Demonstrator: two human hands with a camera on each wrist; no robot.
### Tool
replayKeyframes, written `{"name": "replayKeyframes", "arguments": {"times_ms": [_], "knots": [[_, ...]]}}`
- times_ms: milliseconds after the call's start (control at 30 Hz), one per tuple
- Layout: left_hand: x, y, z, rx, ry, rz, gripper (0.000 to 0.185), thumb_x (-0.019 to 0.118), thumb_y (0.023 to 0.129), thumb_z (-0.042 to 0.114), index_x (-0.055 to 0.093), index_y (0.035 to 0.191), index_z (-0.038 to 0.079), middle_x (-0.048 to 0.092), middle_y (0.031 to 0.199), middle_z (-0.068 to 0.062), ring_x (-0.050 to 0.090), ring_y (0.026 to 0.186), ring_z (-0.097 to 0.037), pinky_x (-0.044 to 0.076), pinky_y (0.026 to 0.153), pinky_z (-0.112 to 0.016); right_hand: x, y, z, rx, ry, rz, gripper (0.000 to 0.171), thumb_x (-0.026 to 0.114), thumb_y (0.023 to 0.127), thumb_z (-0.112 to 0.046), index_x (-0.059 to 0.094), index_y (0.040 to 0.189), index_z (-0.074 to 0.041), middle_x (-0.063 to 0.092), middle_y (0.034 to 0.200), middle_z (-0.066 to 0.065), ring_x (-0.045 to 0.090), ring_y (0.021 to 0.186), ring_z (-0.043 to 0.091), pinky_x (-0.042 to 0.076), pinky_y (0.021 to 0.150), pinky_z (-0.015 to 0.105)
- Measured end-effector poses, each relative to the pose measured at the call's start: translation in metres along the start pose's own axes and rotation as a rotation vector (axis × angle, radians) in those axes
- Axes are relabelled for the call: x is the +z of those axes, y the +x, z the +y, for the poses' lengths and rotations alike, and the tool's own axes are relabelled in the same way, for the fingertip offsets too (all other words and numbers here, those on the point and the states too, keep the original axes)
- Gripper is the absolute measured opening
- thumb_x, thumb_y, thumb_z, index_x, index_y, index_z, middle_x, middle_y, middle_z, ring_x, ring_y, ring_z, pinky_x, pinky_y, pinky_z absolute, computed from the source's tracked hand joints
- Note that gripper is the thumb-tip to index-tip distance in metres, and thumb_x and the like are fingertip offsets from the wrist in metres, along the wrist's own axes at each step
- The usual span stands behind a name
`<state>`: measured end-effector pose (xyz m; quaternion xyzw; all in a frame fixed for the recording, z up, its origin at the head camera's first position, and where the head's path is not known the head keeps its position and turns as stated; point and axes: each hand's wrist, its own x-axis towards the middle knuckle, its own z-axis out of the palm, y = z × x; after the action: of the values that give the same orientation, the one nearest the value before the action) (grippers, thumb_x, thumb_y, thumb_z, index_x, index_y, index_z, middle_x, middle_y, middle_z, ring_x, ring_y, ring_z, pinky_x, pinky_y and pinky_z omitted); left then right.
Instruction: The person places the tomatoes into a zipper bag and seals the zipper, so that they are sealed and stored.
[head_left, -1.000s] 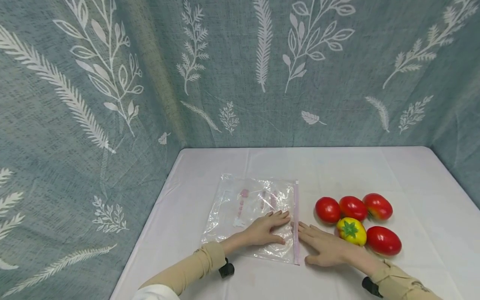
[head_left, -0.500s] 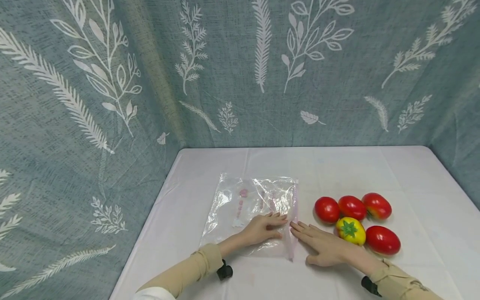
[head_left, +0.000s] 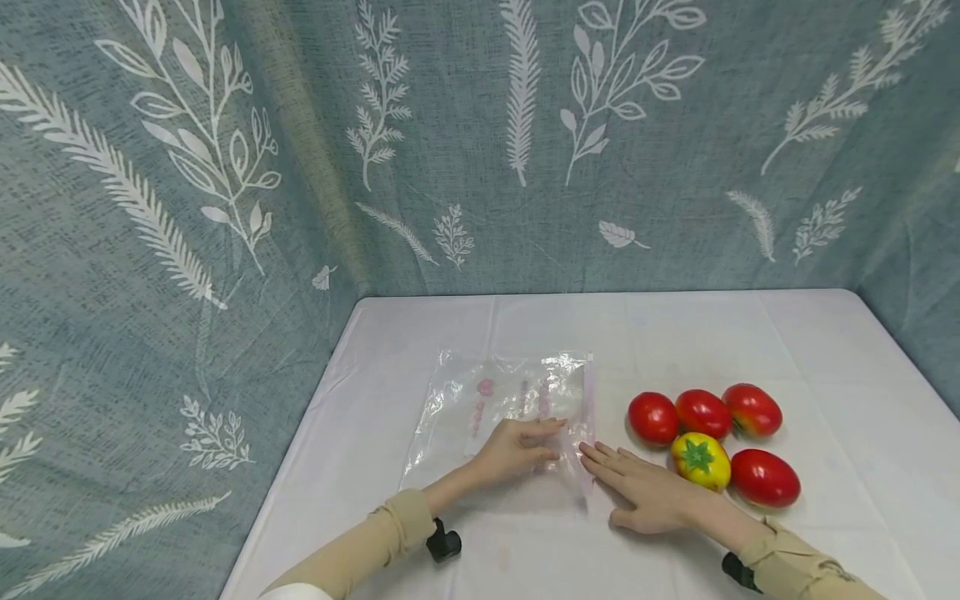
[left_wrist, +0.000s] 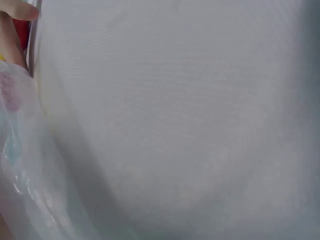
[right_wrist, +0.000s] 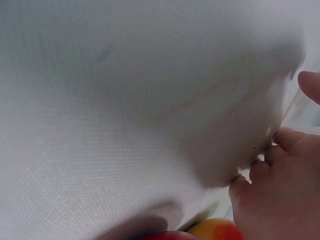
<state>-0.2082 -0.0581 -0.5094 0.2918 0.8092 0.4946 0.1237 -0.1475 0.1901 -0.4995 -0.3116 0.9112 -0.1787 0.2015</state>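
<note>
A clear plastic zip bag point(head_left: 480, 400) with a pink seal strip lies flat on the white tablecloth point(head_left: 675, 333). My left hand point(head_left: 557, 440) rests on the bag's right part, fingers and thumb curled and pinching the film near the strip, which is crumpled there. Just right of it my right hand point(head_left: 600, 462) lies flat on the cloth, straight fingertips touching the strip's lower end. The left wrist view shows mostly cloth with the bag point(left_wrist: 20, 165) at its left edge. Only my right hand's knuckles point(right_wrist: 280, 190) appear in the right wrist view.
Several red tomatoes point(head_left: 703, 414) and a yellow one point(head_left: 700, 461) lie in a cluster beside my right hand. A teal leaf-print curtain point(head_left: 225, 208) closes in the back and both sides of the table.
My left hand went from flat to curled and drew the bag's lower right edge leftward, bending the seal strip. The right hand has hardly moved.
</note>
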Motion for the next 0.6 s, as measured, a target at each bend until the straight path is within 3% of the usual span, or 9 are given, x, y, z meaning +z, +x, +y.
{"name": "replayKeyframes", "arguments": {"times_ms": [233, 400, 600], "knots": [[-0.006, -0.001, 0.005, 0.007, -0.027, 0.055, 0.042, 0.073, 0.081, 0.015, 0.064, 0.121, 0.007, 0.059, 0.129, -0.006, 0.051, 0.126, -0.026, 0.039, 0.109, -0.038, -0.001, 0.0, 0.0, 0.014, 0.005, -0.004, 0.074, 0.061, 0.086, -0.032, 0.027, 0.15, -0.017, 0.018, 0.16, -0.003, 0.018, 0.146, 0.023, 0.022, 0.117, 0.05], [-0.008, -0.003, 0.011, 0.043, -0.022, 0.099, 0.039, 0.074, 0.079, 0.008, 0.065, 0.116, 0.001, 0.062, 0.125, -0.011, 0.055, 0.122, -0.03, 0.042, 0.106, -0.039, -0.002, 0.0, -0.001, 0.019, 0.008, -0.006, 0.074, 0.061, 0.086, -0.031, 0.029, 0.15, -0.015, 0.019, 0.16, -0.001, 0.018, 0.146, 0.023, 0.021, 0.117, 0.05], [-0.013, -0.01, 0.034, 0.119, -0.032, 0.15, 0.031, 0.072, 0.078, 0.0, 0.066, 0.108, -0.009, 0.064, 0.117, -0.022, 0.061, 0.111, -0.035, 0.049, 0.098, -0.033, -0.004, -0.001, -0.002, 0.016, 0.016, -0.006, 0.074, 0.062, 0.085, -0.031, 0.029, 0.15, -0.015, 0.02, 0.159, 0.0, 0.02, 0.146, 0.024, 0.022, 0.117, 0.049]]}}
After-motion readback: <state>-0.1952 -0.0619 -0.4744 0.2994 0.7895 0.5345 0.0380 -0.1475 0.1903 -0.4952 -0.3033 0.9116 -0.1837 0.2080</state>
